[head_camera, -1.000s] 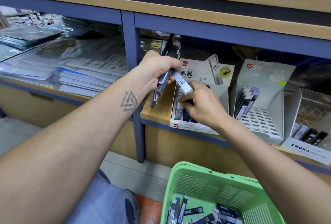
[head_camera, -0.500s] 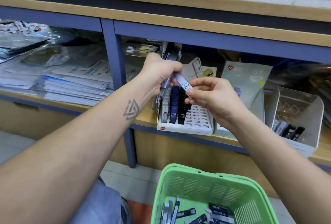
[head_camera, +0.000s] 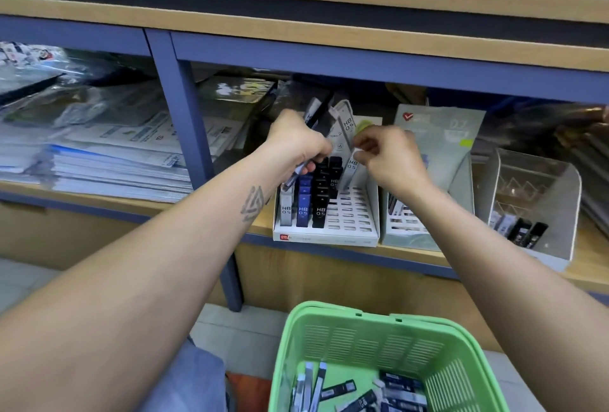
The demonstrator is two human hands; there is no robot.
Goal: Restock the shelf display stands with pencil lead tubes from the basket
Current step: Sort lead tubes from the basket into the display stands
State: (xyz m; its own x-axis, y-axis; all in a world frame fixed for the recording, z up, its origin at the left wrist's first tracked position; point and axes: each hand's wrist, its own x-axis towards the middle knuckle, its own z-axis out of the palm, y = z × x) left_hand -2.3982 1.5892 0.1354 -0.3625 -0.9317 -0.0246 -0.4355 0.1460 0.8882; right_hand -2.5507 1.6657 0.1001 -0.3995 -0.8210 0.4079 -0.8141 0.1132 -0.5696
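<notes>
You're partway through this one, not close to finishing. Your left hand (head_camera: pixel 298 148) is gripping a bundle of tubes (head_camera: pixel 316 115), fingers wrapped tight around them, holding them up just over the left end of the white stand (head_camera: pixel 329 238) on the shelf (head_camera: pixel 412 253). Your right hand (head_camera: pixel 390 156) is pinching a single grey tube (head_camera: pixel 351 169) marked HB 0.5, and it's tilting down toward the stand's open slots, so I'd say you're slotting that one in right now.

What's looking done: the stand's three left columns are showing tubes, a grey one, a blue one and a black one at the front, with more blacks stacking up behind. What's looking left: most of the right half of that stand is showing bare slots. The green stand (head_camera: pixel 425 240) just beside it is holding only a few tubes at its left side, and the clear stand (head_camera: pixel 540 200) further right is holding a handful at the bottom.

The basket (head_camera: pixel 369 332) down by your knees is carrying a decent pile of loose tubes across its floor too, plus what you're holding in your left hand. So you're looking at plenty more trips before those stands are filling up properly.
</notes>
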